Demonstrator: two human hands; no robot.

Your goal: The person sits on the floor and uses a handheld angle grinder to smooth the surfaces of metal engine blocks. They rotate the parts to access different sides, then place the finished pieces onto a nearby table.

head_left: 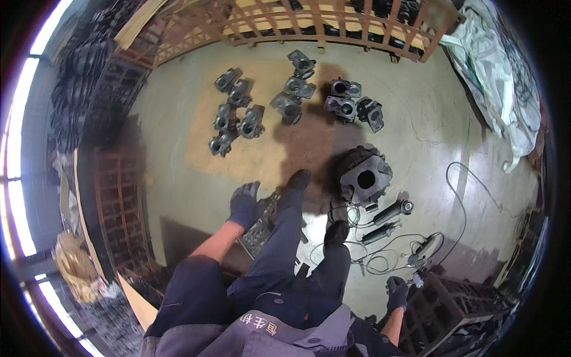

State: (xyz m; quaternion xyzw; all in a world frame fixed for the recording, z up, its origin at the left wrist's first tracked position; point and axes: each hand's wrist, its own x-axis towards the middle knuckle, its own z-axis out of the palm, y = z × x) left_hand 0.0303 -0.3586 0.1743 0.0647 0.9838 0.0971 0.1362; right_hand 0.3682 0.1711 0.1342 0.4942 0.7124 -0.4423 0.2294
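Observation:
My left hand [244, 207], in a dark grey glove, reaches out beside my left leg with its fingers apart. It holds nothing and hangs near a dark, rough metal piece [259, 232] on the floor, partly hidden by my leg. My right hand [397, 294], also gloved, is low at the right with its fingers curled in. What lies inside the curl, if anything, is hidden. Just beyond it, a small silver-ended tool [418, 280] sits by the corner of a dark metal rack [452, 303]; I cannot tell whether the fingers touch it.
A large dark casting [380, 169] with a round hole stands ahead of my right foot. Handheld power tools [394, 212] and a grinder [426, 250] lie among loose cables [380, 260]. Several smaller castings [288, 107] stand farther off. Brown crates [321, 27] line the far side.

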